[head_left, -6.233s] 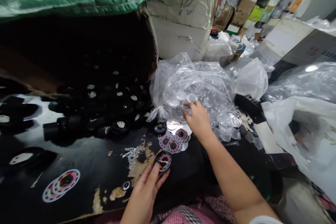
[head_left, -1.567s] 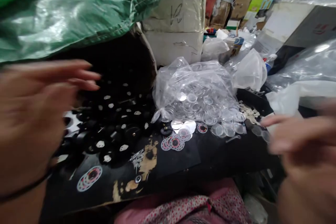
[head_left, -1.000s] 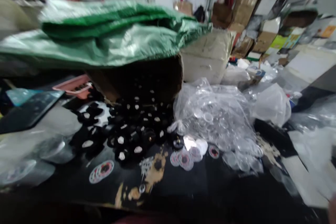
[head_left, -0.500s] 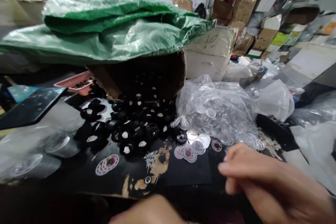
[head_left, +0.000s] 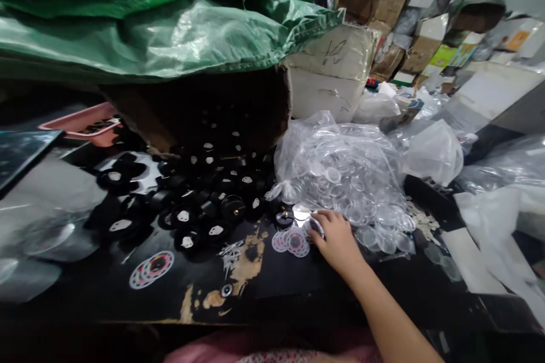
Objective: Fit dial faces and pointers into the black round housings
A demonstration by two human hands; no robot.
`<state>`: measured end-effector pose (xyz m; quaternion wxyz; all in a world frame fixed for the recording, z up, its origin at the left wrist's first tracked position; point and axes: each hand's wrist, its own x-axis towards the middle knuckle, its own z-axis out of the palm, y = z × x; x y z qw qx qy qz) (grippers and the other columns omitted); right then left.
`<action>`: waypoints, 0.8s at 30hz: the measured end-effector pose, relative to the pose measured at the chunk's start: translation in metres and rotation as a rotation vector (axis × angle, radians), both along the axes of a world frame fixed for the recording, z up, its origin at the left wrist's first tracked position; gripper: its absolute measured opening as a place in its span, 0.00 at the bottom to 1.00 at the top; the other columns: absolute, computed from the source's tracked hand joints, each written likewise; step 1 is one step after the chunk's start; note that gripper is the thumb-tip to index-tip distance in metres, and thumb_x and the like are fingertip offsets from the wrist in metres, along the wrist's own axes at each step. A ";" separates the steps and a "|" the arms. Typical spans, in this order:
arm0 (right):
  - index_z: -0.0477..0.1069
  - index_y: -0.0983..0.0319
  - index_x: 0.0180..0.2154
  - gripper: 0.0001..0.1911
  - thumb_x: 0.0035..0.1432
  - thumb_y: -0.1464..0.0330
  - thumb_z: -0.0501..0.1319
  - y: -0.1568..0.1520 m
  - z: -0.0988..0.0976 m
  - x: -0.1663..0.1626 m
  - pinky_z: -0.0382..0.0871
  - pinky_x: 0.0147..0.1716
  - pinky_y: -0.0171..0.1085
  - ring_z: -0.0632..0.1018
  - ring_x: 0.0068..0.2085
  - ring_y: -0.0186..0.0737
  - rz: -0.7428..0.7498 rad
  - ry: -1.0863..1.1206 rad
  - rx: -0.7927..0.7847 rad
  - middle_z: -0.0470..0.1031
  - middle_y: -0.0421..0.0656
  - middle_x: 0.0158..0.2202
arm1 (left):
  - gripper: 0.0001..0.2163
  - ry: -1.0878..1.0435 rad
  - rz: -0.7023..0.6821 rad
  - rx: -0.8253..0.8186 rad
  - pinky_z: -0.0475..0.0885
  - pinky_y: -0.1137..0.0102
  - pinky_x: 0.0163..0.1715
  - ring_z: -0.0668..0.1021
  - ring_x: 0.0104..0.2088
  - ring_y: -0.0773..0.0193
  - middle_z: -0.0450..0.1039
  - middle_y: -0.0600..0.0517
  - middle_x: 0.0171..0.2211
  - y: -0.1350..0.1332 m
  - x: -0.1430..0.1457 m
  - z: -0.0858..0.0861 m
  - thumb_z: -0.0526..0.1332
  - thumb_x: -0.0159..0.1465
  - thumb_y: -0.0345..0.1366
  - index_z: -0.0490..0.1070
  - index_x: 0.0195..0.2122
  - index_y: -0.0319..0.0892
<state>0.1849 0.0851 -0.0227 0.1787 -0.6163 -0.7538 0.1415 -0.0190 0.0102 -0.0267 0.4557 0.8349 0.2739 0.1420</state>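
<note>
My right hand (head_left: pixel 338 241) reaches over the black table from the lower right, fingers spread and pointing left. Thumb and fingertips lie at the edges of a printed disc (head_left: pixel 315 227); a firm hold on it cannot be made out. Beside the hand is a small pile of printed ring-marked discs (head_left: pixel 294 241). Plain shiny discs (head_left: pixel 301 212) and a black round part with a brass pin (head_left: pixel 284 216) lie just behind. A clear plastic bag (head_left: pixel 340 153) full of transparent round covers stands beyond the hand. My left hand is out of view.
Several black round housings (head_left: pixel 217 231) spill from a dark open box (head_left: pixel 279 102) under a green sheet (head_left: pixel 183 39). More printed discs (head_left: pixel 152 270), small pins (head_left: pixel 231 253) and a small ring (head_left: pixel 226 290) lie nearer. A pink tray (head_left: pixel 97 137) stands at left.
My right hand has moved left and forward onto the printed discs. My left hand, blurred at the bottom edge before, has left the view. The camera has turned slightly right and down.
</note>
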 end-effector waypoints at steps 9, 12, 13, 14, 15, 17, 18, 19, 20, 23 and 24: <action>0.72 0.54 0.53 0.18 0.60 0.64 0.65 -0.016 0.008 0.001 0.66 0.55 0.49 0.72 0.57 0.49 0.087 -0.091 -0.018 0.73 0.44 0.57 | 0.17 0.096 0.765 0.476 0.66 0.45 0.58 0.71 0.59 0.42 0.68 0.44 0.62 0.078 0.005 -0.038 0.56 0.68 0.39 0.69 0.57 0.47; 0.74 0.60 0.51 0.15 0.64 0.65 0.60 0.013 0.019 0.016 0.63 0.59 0.46 0.71 0.58 0.47 -0.069 -0.042 0.106 0.74 0.48 0.56 | 0.13 0.107 0.789 0.539 0.68 0.48 0.57 0.73 0.56 0.43 0.70 0.44 0.60 0.083 0.010 -0.042 0.60 0.65 0.36 0.72 0.51 0.46; 0.73 0.64 0.53 0.16 0.67 0.66 0.57 0.025 0.020 0.020 0.60 0.62 0.48 0.69 0.60 0.49 -0.136 -0.041 0.143 0.72 0.52 0.57 | 0.12 0.112 0.796 0.555 0.69 0.48 0.56 0.74 0.55 0.43 0.70 0.43 0.59 0.082 0.011 -0.042 0.60 0.65 0.35 0.72 0.49 0.45; 0.69 0.67 0.57 0.20 0.68 0.66 0.54 0.037 0.020 0.023 0.56 0.64 0.52 0.65 0.64 0.53 -0.199 -0.046 0.171 0.68 0.56 0.60 | 0.11 0.117 0.803 0.570 0.69 0.48 0.55 0.74 0.53 0.43 0.70 0.42 0.58 0.082 0.011 -0.041 0.60 0.65 0.35 0.72 0.48 0.44; 0.66 0.70 0.60 0.23 0.68 0.64 0.55 0.049 0.017 0.024 0.53 0.64 0.56 0.63 0.65 0.58 -0.236 -0.053 0.180 0.64 0.60 0.63 | 0.10 0.122 0.809 0.583 0.70 0.47 0.55 0.75 0.52 0.43 0.70 0.42 0.57 0.082 0.012 -0.039 0.60 0.65 0.34 0.72 0.47 0.43; 0.63 0.70 0.62 0.28 0.64 0.63 0.60 0.064 0.008 0.021 0.53 0.63 0.61 0.61 0.66 0.63 -0.250 -0.064 0.176 0.59 0.62 0.65 | 0.08 0.126 0.815 0.605 0.70 0.47 0.54 0.75 0.51 0.44 0.71 0.42 0.55 0.082 0.012 -0.036 0.60 0.65 0.32 0.72 0.45 0.43; 0.64 0.69 0.62 0.29 0.63 0.64 0.62 0.068 0.002 0.017 0.55 0.62 0.60 0.63 0.65 0.63 -0.228 -0.065 0.168 0.60 0.62 0.65 | 0.08 0.126 0.817 0.611 0.71 0.48 0.53 0.76 0.50 0.44 0.72 0.42 0.54 0.081 0.011 -0.034 0.60 0.65 0.31 0.72 0.44 0.43; 0.65 0.67 0.61 0.28 0.62 0.65 0.62 0.069 -0.003 0.013 0.58 0.62 0.58 0.66 0.63 0.61 -0.196 -0.063 0.160 0.62 0.60 0.64 | 0.07 0.125 0.818 0.616 0.71 0.49 0.53 0.76 0.50 0.45 0.72 0.43 0.53 0.081 0.010 -0.034 0.61 0.64 0.31 0.72 0.44 0.44; 0.66 0.66 0.61 0.27 0.62 0.66 0.62 0.069 -0.006 0.009 0.59 0.61 0.56 0.68 0.62 0.59 -0.160 -0.054 0.154 0.64 0.58 0.63 | 0.07 0.125 0.823 0.618 0.72 0.50 0.53 0.76 0.49 0.46 0.71 0.43 0.53 0.079 0.007 -0.033 0.61 0.64 0.31 0.72 0.43 0.44; 0.68 0.67 0.59 0.23 0.64 0.68 0.59 0.057 -0.006 0.004 0.59 0.62 0.54 0.70 0.60 0.55 -0.090 0.003 0.158 0.69 0.56 0.60 | 0.05 0.131 0.848 0.617 0.72 0.54 0.54 0.76 0.52 0.50 0.68 0.42 0.54 0.069 -0.004 -0.036 0.59 0.66 0.31 0.70 0.43 0.43; 0.68 0.66 0.58 0.22 0.64 0.68 0.58 0.052 -0.003 0.005 0.58 0.62 0.54 0.69 0.61 0.55 -0.082 0.027 0.169 0.69 0.56 0.60 | 0.05 0.137 0.853 0.613 0.72 0.55 0.54 0.75 0.53 0.51 0.67 0.41 0.54 0.066 -0.008 -0.037 0.57 0.67 0.31 0.70 0.43 0.43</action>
